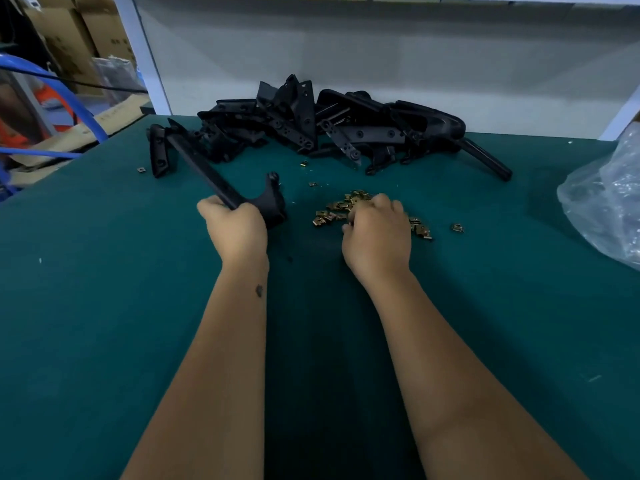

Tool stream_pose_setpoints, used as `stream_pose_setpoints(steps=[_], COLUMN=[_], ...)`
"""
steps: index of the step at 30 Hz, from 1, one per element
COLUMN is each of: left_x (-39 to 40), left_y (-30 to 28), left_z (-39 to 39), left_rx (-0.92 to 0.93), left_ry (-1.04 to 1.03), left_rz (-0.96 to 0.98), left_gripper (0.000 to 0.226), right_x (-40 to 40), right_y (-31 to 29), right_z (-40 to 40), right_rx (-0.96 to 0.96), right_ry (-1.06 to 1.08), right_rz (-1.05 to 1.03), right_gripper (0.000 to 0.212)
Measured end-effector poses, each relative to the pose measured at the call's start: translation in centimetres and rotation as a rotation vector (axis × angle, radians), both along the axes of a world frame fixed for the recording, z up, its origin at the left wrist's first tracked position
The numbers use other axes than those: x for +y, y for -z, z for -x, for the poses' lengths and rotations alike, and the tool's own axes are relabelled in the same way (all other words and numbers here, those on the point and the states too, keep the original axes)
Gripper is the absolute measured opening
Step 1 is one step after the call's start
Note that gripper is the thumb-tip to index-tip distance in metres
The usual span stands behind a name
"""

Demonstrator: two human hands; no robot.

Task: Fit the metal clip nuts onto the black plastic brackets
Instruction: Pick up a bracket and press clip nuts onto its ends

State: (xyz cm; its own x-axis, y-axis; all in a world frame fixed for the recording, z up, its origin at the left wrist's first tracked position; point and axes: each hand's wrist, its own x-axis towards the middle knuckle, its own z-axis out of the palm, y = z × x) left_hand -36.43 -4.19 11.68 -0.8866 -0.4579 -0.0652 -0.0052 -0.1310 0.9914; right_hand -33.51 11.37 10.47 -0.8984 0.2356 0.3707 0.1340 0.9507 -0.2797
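My left hand (235, 228) grips a long black plastic bracket (207, 169) near its forked lower end, and the bracket's far end reaches up and to the left over the green table (104, 306). My right hand (375, 233) lies knuckles-up on a small heap of brass-coloured metal clip nuts (337, 209), its fingers curled down into them. Whether it holds a nut is hidden under the hand. A large pile of black brackets (329, 126) lies at the back of the table against the wall.
Loose clip nuts lie apart from the heap, one at the right (457, 227), one at the far left (141, 169). A crumpled clear plastic bag (602, 202) sits at the right edge. Cardboard boxes and blue tubing (69, 95) stand beyond the left edge.
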Motion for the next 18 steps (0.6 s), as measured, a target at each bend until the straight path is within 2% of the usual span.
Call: stream_pose_setpoints(steps=[2, 5, 7, 10, 13, 18], left_x=[0.1, 0.3, 0.3, 0.4, 0.9, 2.3], left_y=[0.0, -0.1, -0.1, -0.1, -0.2, -0.5], left_z=[0.0, 0.0, 0.0, 0.2, 0.2, -0.2], left_rx=[0.003, 0.026, 0.028, 0.026, 0.015, 0.055], left_ry=[-0.016, -0.020, -0.015, -0.010, 0.023, 0.276], left_rz=[-0.093, -0.195, -0.248, -0.258, -0.286, -0.532], left_gripper=[0.023, 0.024, 0.023, 0.021, 0.019, 0.019], right_x=[-0.2, -0.8, -0.9, -0.2, 0.2, 0.1], right_y=[0.0, 0.1, 0.3, -0.1, -0.4, -0.7], right_z=[-0.2, 0.0, 0.3, 0.4, -0.1, -0.7], right_rx=[0.031, -0.113, -0.161, -0.058, -0.043, 0.015], right_ry=[-0.091, -0.285, -0.304, -0.264, -0.277, -0.306], right_rz=[-0.051, -0.102, -0.094, 0.008, 0.090, 0.175], right_gripper=[0.036, 0.047, 0.043, 0.029, 0.019, 0.011])
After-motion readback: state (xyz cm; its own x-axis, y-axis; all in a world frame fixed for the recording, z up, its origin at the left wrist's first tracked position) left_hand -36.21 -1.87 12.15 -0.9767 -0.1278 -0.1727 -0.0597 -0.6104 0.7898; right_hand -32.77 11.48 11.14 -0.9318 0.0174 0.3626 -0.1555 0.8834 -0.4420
